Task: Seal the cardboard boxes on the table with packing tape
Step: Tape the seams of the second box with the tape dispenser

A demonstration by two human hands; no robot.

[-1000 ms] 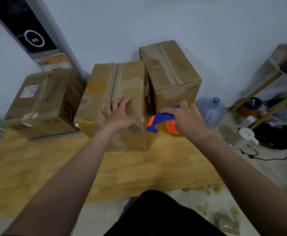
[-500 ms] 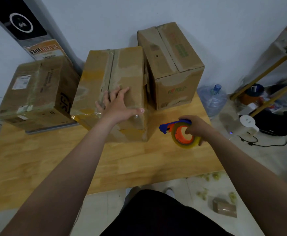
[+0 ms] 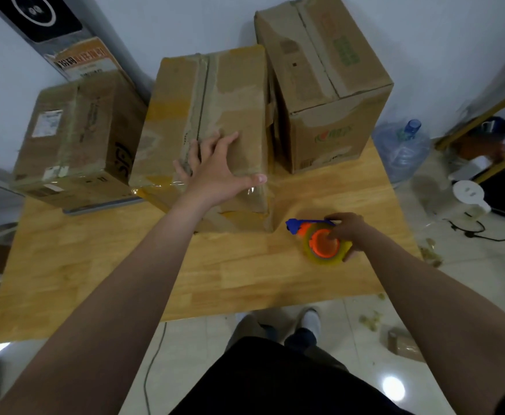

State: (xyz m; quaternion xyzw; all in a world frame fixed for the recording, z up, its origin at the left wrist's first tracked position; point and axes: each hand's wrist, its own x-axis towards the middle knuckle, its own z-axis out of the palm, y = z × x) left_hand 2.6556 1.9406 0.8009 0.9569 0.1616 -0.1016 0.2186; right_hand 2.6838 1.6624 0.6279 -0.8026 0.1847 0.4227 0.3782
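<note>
We see left hand [image 3: 215, 175] flat, fingers spread, pressing on middle box [image 3: 215, 115], btwn 2 other boxes at table [image 3: 125, 280] rear. Right hand [image 3: 348, 232] grips tape dispenser [image 3: 320, 241] over table, near box's front-right corner.

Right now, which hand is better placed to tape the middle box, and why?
Probably right: the right hand grips the tape dispenser; the left hand rests flat on the middle box.
</note>
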